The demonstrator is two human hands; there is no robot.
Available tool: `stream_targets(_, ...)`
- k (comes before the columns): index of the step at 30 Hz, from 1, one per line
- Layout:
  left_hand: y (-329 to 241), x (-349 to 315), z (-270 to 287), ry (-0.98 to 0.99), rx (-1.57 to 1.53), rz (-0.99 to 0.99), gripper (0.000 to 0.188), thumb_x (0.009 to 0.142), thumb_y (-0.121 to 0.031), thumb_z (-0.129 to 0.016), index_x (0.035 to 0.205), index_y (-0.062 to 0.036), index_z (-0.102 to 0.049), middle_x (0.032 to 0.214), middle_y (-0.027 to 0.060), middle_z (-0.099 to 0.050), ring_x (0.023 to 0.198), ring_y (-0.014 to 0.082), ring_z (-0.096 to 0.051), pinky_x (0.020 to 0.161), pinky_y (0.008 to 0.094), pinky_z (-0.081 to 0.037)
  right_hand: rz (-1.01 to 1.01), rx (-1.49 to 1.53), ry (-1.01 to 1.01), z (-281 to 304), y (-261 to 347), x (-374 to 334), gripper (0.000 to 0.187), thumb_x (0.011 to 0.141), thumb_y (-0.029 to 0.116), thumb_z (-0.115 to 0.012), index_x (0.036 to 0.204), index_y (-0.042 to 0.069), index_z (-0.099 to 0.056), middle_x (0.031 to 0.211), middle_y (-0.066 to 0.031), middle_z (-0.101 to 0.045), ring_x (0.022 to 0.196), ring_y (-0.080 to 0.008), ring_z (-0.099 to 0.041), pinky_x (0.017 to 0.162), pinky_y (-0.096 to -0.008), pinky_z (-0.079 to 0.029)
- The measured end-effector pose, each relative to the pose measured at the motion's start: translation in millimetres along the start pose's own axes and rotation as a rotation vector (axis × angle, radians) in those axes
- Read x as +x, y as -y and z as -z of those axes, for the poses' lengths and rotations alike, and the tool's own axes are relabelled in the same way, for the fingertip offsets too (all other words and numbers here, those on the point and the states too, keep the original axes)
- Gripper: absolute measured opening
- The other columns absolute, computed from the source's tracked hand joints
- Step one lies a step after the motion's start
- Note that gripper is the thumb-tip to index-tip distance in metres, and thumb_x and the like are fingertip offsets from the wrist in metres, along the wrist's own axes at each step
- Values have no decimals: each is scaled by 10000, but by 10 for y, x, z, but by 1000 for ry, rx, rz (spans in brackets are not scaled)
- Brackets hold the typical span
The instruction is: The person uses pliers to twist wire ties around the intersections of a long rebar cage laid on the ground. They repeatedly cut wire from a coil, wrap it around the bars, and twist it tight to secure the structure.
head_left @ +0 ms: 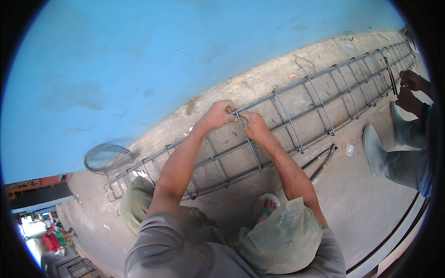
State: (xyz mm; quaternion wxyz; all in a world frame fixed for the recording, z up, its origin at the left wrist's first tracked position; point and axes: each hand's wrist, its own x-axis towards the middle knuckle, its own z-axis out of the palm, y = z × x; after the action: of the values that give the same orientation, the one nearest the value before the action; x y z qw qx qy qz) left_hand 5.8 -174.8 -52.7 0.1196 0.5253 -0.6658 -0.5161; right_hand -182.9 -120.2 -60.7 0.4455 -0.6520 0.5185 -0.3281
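Two bare hands, both mine, meet at the far upper bar of a long steel rebar cage [320, 107], which runs slantwise along the foot of a blue wall [162, 60], over the concrete floor [352, 194]. My left hand [219, 114] is at the cage's far upper edge, its fingers bent in beside the joint where a square stirrup crosses the long bar. My right hand [256, 126] comes to the same joint from the other side of that stirrup, fingertips drawn together against it. Neither hand is spread open; whether they grip the bar itself or pinch a thin tie wire there, I cannot tell, as it is too small to see.

Beyond the cage's left end, against the wall, I have a loose coil of thin dark wire [103, 149]. On my side of the cage, to the right of my right forearm, a long-handled tool [332, 151] lies on the floor, with a pale scrap [350, 149] near it. A small reddish fragment [291, 75] sits between the cage and the wall. My sandalled foot [266, 211] is on the near side of the cage. Toward its right end stands a co-worker in rubber boots [382, 155], with hands [410, 88] near another dark tool [392, 76] close to the bars.
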Motion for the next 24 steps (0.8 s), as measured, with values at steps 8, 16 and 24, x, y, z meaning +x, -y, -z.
stream_targets(8, -239, -163, -286, -465, 873, -324, 193, 778, -127, -655, 959, -61, -637, 878, 161, -687, 868, 335, -661, 742, 442, -513, -4, -68, 40, 57, 31, -10, 181, 873, 54, -508, 982, 6, -644, 921, -279, -628, 897, -458, -603, 759, -488, -488)
stream_targets(16, -328, -244, -538, -673, 229, 52, 619, 738, -60, -655, 1327, 35, -491, 951, 178, -722, 861, 324, -684, 815, 378, -526, -40, -25, 28, 100, 46, -39, 244, 867, 86, -500, 1030, -5, -657, 977, -258, -651, 935, -438, -617, 819, -461, -492)
stream_targets(24, -494, -437, -565, -711, -216, 53, 886, 748, -77, -708, 1476, 83, -228, 1040, 166, -720, 854, 237, -689, 839, 320, -512, -182, -187, 71, 306, 173, -2, 215, 826, 113, -550, 959, -1, -673, 910, -248, -667, 876, -395, -649, 787, -443, -504)
